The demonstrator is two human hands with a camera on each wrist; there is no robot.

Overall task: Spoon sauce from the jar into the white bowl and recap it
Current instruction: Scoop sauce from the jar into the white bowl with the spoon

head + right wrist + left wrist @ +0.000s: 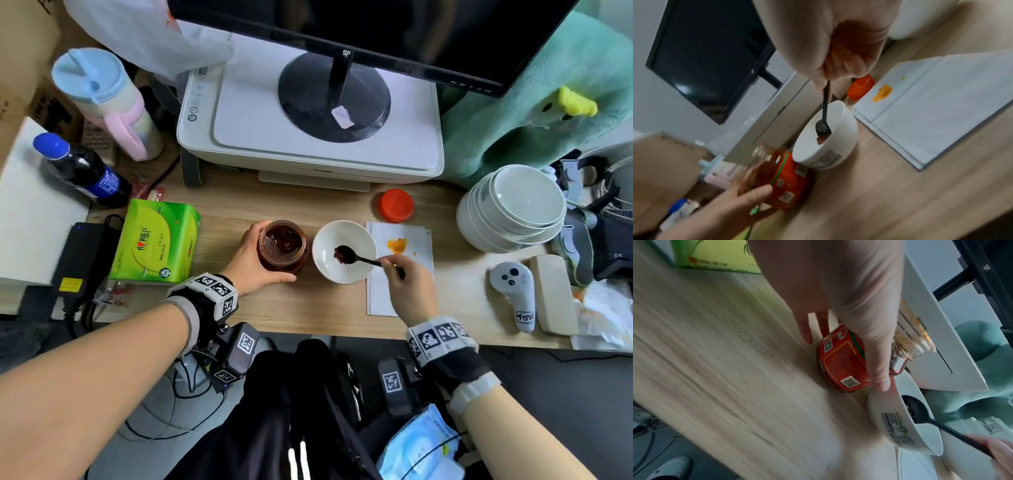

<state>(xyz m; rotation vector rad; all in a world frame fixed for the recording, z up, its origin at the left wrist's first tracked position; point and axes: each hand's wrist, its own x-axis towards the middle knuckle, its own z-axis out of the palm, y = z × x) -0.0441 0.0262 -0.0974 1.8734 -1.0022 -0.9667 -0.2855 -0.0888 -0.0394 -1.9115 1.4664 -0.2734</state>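
An uncapped glass jar [282,246] of dark red sauce with a red label [844,363] stands on the wooden desk. My left hand [250,260] grips its side, thumb in front. Just right of it sits the white bowl [343,251] with a little sauce inside. My right hand [407,284] pinches the handle of a black spoon [359,258]; the spoon's tip [823,129] is down in the bowl [826,134], loaded with sauce. The red cap [396,205] lies on the desk behind the bowl.
A white napkin [404,240] with an orange stain lies right of the bowl. A stack of white bowls [513,209] stands at the right, a green tissue pack [156,240] at the left, a white printer [308,137] and monitor behind. A white controller [515,294] lies near the front right edge.
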